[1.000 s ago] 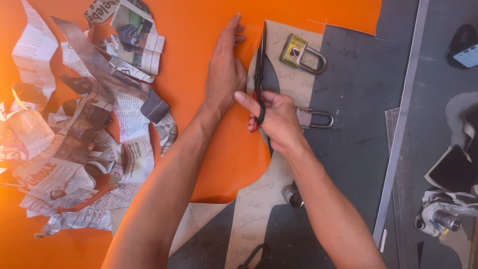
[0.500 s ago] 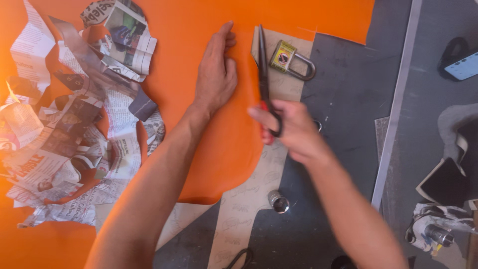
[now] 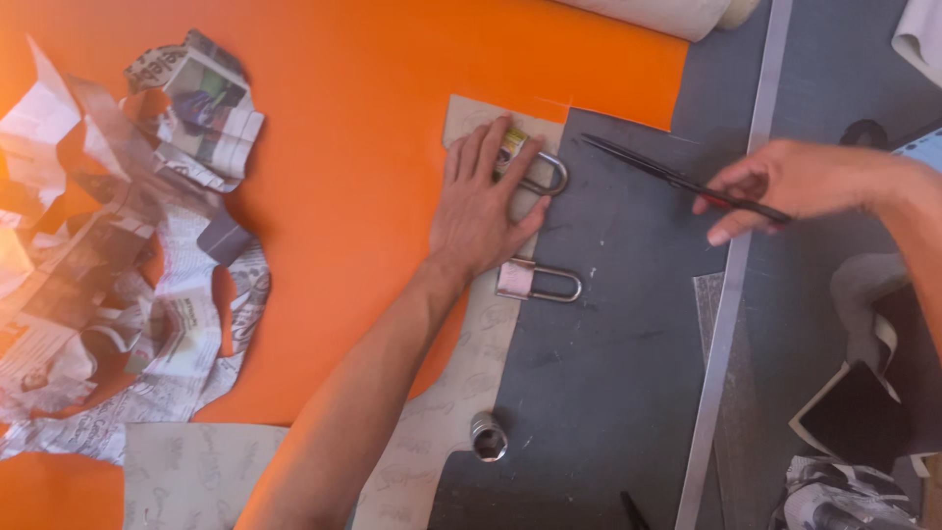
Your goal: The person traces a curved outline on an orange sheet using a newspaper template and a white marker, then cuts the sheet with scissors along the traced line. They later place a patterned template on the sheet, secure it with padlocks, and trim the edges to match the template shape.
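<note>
My left hand lies flat, fingers spread, on the right edge of a large orange sheet and on the brown cardboard pattern beside it. Its fingertips touch a padlock with a long shackle. A second long-shackle padlock lies just below the hand. My right hand is out to the right over the dark table, holding black scissors by the handles, blades shut and pointing left.
Crumpled newspaper scraps cover the left side of the orange sheet. A small metal socket sits on the dark table. A long metal ruler runs down the table. Dark card pieces lie at the right.
My right hand has pulled the scissors away from the orange sheet's edge, off to the right. My left hand has slid right, onto the upper padlock.
</note>
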